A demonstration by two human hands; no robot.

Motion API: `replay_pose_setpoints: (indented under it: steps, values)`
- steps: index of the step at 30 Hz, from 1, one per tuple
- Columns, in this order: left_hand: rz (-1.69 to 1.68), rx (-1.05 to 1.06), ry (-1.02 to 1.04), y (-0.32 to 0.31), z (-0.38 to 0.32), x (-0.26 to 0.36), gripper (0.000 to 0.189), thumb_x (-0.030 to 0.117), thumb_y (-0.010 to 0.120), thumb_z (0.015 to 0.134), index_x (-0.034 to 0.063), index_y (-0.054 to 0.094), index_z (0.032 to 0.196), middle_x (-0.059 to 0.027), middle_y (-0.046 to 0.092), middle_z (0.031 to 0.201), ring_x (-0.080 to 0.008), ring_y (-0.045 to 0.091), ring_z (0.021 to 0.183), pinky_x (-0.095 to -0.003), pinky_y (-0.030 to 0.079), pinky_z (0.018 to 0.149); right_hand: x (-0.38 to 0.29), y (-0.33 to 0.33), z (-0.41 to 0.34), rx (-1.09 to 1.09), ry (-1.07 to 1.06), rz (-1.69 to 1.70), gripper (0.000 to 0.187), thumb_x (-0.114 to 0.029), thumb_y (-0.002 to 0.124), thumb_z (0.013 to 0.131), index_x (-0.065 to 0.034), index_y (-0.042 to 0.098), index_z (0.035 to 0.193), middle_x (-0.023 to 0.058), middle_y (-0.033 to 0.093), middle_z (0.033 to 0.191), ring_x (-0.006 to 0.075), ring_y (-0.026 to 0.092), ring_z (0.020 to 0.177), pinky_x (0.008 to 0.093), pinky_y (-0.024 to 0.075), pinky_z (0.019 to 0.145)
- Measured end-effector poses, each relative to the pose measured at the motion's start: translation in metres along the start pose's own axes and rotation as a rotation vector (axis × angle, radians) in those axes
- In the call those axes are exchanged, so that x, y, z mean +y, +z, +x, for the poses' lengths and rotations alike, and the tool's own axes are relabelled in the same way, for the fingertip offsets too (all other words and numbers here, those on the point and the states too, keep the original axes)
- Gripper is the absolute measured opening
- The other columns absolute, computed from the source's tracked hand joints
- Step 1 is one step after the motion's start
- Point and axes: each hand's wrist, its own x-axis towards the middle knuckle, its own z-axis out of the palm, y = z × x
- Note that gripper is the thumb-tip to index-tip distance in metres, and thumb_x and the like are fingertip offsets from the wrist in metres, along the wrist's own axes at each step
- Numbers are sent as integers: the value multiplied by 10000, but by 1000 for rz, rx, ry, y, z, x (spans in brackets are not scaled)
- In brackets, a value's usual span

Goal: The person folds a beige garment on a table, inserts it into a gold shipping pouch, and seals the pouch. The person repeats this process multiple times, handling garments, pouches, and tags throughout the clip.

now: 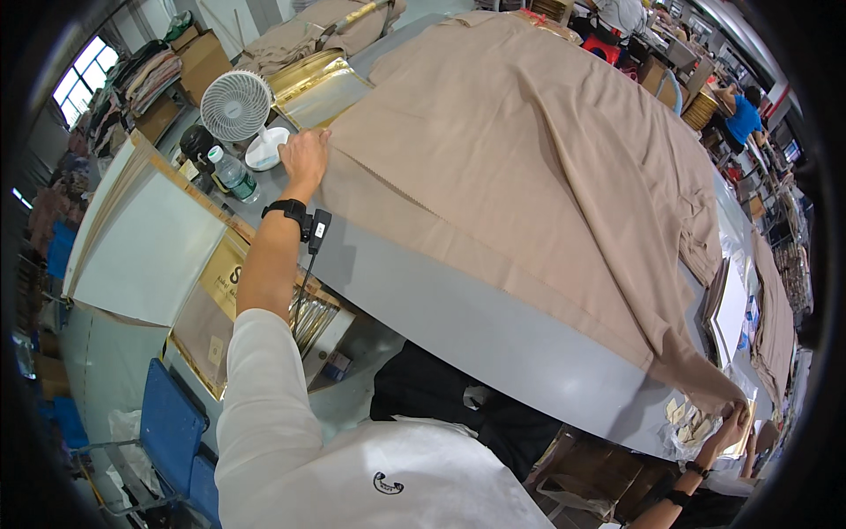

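A large beige fabric piece (462, 152) lies spread over a grey table (423, 284), with loose folds towards its right side and a stitched or serrated edge along its near side. My left hand (306, 157) holds the fabric's left corner, close beside the base of a white fan. Far to the right, at the near edge of the table, my right hand (732, 424) pinches the other end of the cloth, which is lifted and bunched there. Both wrists wear black bands, and a small black device with a cable is at the left one.
Left of the fabric stand a white fan (236, 109), a water bottle (232, 173) and gold packaging sheets (317, 86). White boards (727, 317) and small beige pieces (691, 423) lie at the right. A blue chair (170, 423) is at lower left; a person (741, 116) is further back.
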Motion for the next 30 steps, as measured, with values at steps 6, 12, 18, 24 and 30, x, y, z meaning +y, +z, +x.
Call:
replay_pose_setpoints:
  steps: [6, 12, 18, 24, 30]
  values:
    - [109, -224, -36, -4, 13, -4, 291, 379, 638, 984, 141, 795, 929, -104, 767, 981, -327, 725, 927, -516, 495, 802, -2, 11, -4, 22, 23, 13, 295, -203, 658, 1033, 28, 674, 1217, 64, 699, 1167, 141, 642, 1052, 281, 524, 920]
    - [-279, 255, -61, -11, 14, -9, 272, 354, 663, 953, 119, 799, 956, -136, 772, 935, -377, 722, 951, -508, 532, 825, 4, 7, 2, -27, -30, 21, 270, -182, 637, 1044, 29, 675, 1209, 67, 699, 1171, 141, 637, 1060, 284, 517, 938]
    - [-252, -279, -327, -1, -29, -56, 244, 322, 735, 877, 117, 811, 987, -192, 763, 996, -403, 710, 994, -480, 549, 885, 5, -4, 3, -17, 18, -99, 271, -188, 639, 1045, 31, 688, 1198, 56, 698, 1163, 136, 636, 1052, 286, 516, 938]
    - [-251, -290, -338, 42, -68, -75, 285, 311, 745, 885, 87, 759, 1061, -174, 757, 1019, -399, 700, 1035, -474, 545, 902, -62, 64, -33, -55, -176, -208, 245, -168, 651, 1030, 6, 703, 1195, 97, 691, 1233, 187, 628, 1154, 331, 508, 991]
    - [-370, -169, -323, 34, -49, -48, 264, 253, 763, 877, 55, 732, 1049, -136, 760, 941, -372, 721, 955, -456, 549, 839, -170, 169, -102, -221, -766, -345, 232, 60, 641, 925, 17, 698, 1146, 140, 657, 1307, 278, 602, 1260, 378, 456, 1085]
